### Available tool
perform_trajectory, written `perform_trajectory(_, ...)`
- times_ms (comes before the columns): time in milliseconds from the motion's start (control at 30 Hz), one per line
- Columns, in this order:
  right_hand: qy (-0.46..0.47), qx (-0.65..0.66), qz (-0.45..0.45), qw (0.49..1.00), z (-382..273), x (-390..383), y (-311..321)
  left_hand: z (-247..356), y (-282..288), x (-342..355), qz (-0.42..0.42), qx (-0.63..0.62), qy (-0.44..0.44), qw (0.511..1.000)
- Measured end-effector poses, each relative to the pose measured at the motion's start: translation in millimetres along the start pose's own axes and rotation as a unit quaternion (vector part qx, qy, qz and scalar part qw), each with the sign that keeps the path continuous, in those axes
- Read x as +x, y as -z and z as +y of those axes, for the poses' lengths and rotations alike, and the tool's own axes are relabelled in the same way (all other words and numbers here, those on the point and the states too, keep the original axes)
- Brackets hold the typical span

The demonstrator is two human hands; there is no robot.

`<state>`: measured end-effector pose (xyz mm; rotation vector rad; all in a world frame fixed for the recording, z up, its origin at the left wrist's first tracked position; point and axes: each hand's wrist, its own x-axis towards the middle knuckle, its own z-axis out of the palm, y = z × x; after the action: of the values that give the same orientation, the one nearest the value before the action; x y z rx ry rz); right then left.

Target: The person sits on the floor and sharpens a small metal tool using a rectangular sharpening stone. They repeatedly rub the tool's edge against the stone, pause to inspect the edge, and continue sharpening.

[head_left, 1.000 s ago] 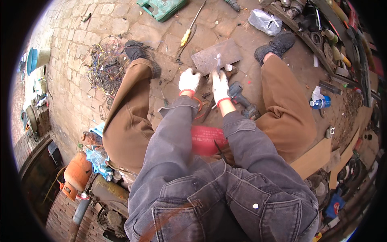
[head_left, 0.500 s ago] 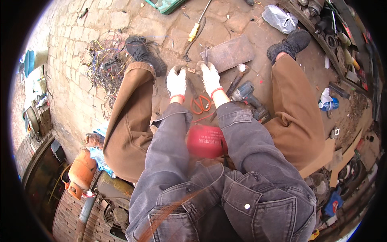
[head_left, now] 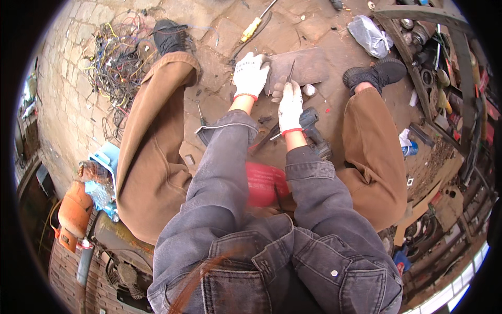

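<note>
My left hand (head_left: 251, 76), in a white glove with a red cuff, is by the left edge of a flat brownish metal plate (head_left: 298, 64) on the ground. Its fingers are curled, and whatever they may hold is hidden. My right hand (head_left: 290, 109), gloved alike, is closed on a thin dark pointed rod (head_left: 291, 70), whose tip points away from me over the plate. Beside that hand lie a hammer (head_left: 309, 90), partly covered, and a cordless impact wrench (head_left: 310, 125). A red bag or box (head_left: 261, 183) rests between my legs.
A tangle of coloured wires (head_left: 117, 63) lies left, a yellow-handled screwdriver (head_left: 251, 30) ahead. A small screwdriver (head_left: 201, 116) is near my left forearm. Right stand a plastic bag (head_left: 370, 36), a blue can (head_left: 410, 149) and a cluttered metal rack (head_left: 460, 78). An orange gas cylinder (head_left: 76, 209) is left.
My hands, close together before, have moved apart. The left one has shifted forward to the plate's edge; the right one is farther right, with the rod still in it. The view has shifted.
</note>
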<state>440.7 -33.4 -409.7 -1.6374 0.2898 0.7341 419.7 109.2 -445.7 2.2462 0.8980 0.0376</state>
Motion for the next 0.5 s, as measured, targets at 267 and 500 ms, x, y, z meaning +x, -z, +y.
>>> perform_trajectory(267, -0.01, 0.028, -0.025, 0.999, 14.9, 26.2, -27.4, -9.3, -5.6, -3.6, 0.03, -0.01, -0.015, 0.999)
perform_trajectory(500, -0.042, -0.006, -0.029, 0.999, 15.8, 33.1, -26.0, -20.2, -11.2, -5.9, 0.019, -0.037, 0.02, 0.999)
